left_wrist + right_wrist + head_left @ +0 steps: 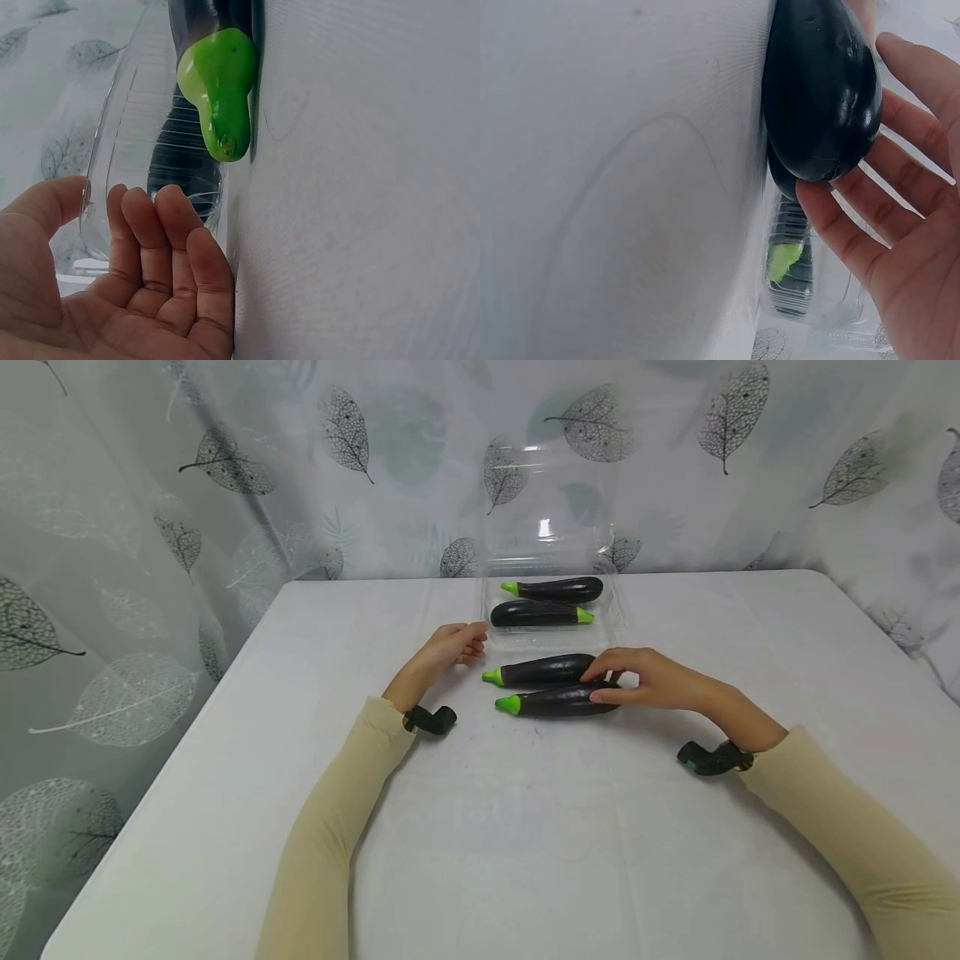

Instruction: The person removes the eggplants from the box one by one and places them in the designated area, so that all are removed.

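Two purple-black eggplants with green stems lie side by side on the table, the far eggplant (542,670) and the near eggplant (562,701). My right hand (637,678) grips the rounded right end of the near one, thumb on its near side and fingers on its far side. Behind lies an open clear plastic container (617,610) holding two more eggplants, an upper eggplant (562,590) and a lower eggplant (528,613). My left hand (450,646) is at the container's front left corner; its thumb touches the rim in the left wrist view, its fingers loosely bent.
The container's clear lid (551,502) stands raised against the leaf-patterned curtain (420,443). White cloth covers the table (495,843). A dark wrist camera (431,720) sits on the left wrist, another wrist camera (712,758) on the right.
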{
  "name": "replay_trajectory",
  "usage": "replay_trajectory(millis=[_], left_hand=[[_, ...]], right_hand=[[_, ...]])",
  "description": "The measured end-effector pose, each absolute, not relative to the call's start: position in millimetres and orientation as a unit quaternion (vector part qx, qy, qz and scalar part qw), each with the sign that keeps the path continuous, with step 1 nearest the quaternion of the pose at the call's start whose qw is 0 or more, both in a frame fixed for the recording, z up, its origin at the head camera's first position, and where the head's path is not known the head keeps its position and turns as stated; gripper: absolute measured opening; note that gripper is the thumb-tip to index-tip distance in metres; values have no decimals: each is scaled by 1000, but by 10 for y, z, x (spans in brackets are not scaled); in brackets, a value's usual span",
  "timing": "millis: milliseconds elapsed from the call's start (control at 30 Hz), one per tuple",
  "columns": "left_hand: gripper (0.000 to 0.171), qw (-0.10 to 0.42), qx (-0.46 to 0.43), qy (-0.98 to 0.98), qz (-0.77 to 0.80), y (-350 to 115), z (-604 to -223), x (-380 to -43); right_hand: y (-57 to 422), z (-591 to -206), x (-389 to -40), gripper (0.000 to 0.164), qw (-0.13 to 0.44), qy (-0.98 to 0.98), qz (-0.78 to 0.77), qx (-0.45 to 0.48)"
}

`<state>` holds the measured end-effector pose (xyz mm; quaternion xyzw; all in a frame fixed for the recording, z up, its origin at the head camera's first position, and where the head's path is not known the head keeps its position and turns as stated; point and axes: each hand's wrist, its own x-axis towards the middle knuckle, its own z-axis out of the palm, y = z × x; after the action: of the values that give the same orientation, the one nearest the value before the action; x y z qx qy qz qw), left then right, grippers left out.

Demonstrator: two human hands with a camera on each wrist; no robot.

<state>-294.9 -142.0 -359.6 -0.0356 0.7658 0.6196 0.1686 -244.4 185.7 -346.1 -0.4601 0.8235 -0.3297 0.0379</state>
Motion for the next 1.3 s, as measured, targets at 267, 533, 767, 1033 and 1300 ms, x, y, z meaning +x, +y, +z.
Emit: replay_trajectory(millis=[267,533,767,1033,1300], left_hand=[[44,169,-42,770,614,-1423,-3586,-2952],[43,171,-40,767,617,-1414,-3619,-2952],[43,169,-32,766,619,-1414,-3602,-2937],[44,169,-35,766,619,-1417,-3599,-2946],[44,168,-37,768,617,-1412,-3592,-2936]], right_hand=[[1846,-3434,-2452,22,27,810,-342,-475],[1862,-3400,-2452,23,14,808,-346,-477],[1840,-3306,-2514,26,2,795,-353,-493],[1815,-3228,-2600,30,-14,797,-345,-497],[1801,-3202,-2701,30,-27,798,-358,-484]])
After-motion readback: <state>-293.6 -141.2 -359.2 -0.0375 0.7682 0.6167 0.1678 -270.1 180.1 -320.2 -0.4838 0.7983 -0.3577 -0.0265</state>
